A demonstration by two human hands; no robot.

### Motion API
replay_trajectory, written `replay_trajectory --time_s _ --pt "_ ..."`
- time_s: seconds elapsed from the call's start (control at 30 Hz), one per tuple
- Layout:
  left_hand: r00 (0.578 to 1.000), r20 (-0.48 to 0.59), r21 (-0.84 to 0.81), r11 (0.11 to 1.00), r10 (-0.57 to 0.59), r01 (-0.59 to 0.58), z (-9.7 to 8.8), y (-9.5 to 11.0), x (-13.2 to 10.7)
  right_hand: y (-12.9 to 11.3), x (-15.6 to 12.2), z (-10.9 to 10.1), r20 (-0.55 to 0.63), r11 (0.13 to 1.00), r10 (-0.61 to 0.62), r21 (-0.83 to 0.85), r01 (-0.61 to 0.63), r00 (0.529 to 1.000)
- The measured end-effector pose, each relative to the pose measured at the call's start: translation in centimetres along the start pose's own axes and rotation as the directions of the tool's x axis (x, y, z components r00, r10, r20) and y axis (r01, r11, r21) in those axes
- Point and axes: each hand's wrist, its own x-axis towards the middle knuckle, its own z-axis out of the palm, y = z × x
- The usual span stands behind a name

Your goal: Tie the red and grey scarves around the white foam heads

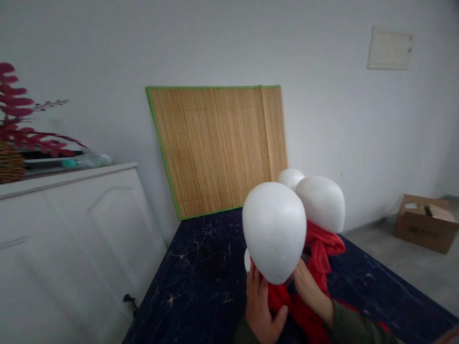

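A large white egg-shaped form [274, 231], like a balloon or a head form, stands in front of me, narrowing toward its lower end. Red cloth [303, 315] lies bunched beneath and around it. My left hand [261, 303] rests at its lower left against the cloth, fingers stretched out and thumb apart. On the other side, my right hand [311, 290] reaches in behind the lower edge; the form and the cloth hide its fingertips. Just behind, a second white form [322, 203] has red fabric [322, 246] gathered under it. A third white form [289, 177] is partly covered.
The dark marbled table [201, 267] runs back to the wall, where a green-edged bamboo mat [218, 148] leans. A white cabinet [82, 229] at left carries a plastic bottle [88, 161] and a red plant [21, 110]. A cardboard box [425, 227] sits on the floor at right.
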Motion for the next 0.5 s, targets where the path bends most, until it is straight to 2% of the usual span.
replay_trajectory --time_s 0.1,0.23,0.37,0.5 --pt "0.993 0.106 0.013 0.999 -0.043 0.042 -1.5 -2.3 2.0 0.7 2.4 3.7 0.057 0.996 0.015 0.09 -0.021 0.998" --pt "0.985 0.109 -0.019 0.99 -0.133 0.136 -1.4 -4.4 4.0 2.8 3.7 6.5 0.032 0.977 0.098 0.189 -0.102 0.995" --pt "0.965 0.085 -0.011 0.968 -0.248 0.25 -0.6 -5.1 4.4 4.9 3.4 7.6 0.09 0.967 0.153 0.194 -0.168 0.984" --pt "0.939 0.066 -0.019 0.941 -0.336 0.338 -0.2 -5.1 4.3 6.0 2.9 7.7 0.133 0.998 0.064 0.007 -0.065 0.989"
